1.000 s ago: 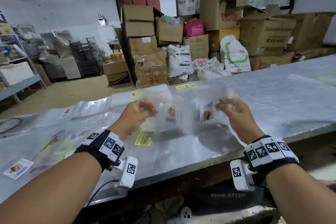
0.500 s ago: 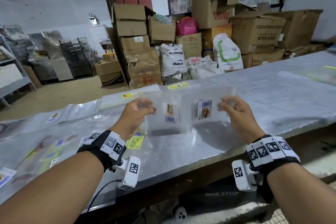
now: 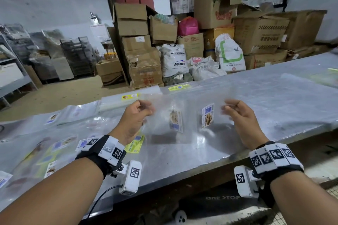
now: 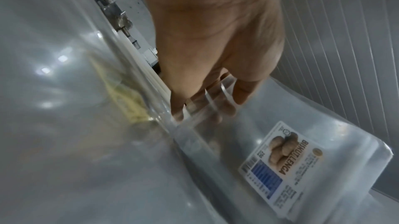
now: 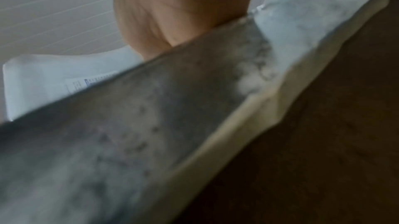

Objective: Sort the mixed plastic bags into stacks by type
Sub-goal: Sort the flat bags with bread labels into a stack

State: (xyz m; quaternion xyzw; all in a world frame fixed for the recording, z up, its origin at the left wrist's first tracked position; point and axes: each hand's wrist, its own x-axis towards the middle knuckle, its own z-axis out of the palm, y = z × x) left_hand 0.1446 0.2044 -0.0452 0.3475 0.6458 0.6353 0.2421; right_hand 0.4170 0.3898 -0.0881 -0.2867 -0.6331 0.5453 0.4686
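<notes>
Head view: left hand point(image 3: 134, 118) and right hand point(image 3: 241, 118) hold up a clear plastic bag bundle point(image 3: 188, 115) between them, above the worktop point(image 3: 274, 100), not touching it. Left fingers point(image 3: 146, 107) curl and pinch the bundle's left edge; right fingers point(image 3: 231, 105) curl around its right edge. Two printed biscuit labels show through the plastic, left label point(image 3: 176, 119) and right label point(image 3: 207, 115); bags look flat, contents cannot tell. Left wrist view: fingers point(image 4: 241, 93) sit behind the clear film, thumb point(image 4: 179, 106) in front, pinching it; label point(image 4: 280, 164) reads "BISKUT LENGA" with a blue barcode block. Right wrist view: mostly the worktop edge point(image 5: 194, 108), blurred; palm point(image 5: 183, 5) visible, fingers hidden there, a bag corner point(image 5: 43, 77) pokes out behind. More bags lie flat on the worktop: loose mixed bags point(image 3: 54, 144) at left with blue and yellow labels, a yellow-label bag point(image 3: 134, 145) just under the left wrist, a clear stack point(image 3: 128, 98) at the far edge with a yellow label, another yellow-label bag point(image 3: 178, 87) beside it. Behind the worktop, cardboard boxes point(image 3: 135, 23) are piled up, some open and stuffed, a pink bag point(image 3: 188, 25) wedged among them, white sacks point(image 3: 173, 60) on the floor, one marked "MARLEX".
</notes>
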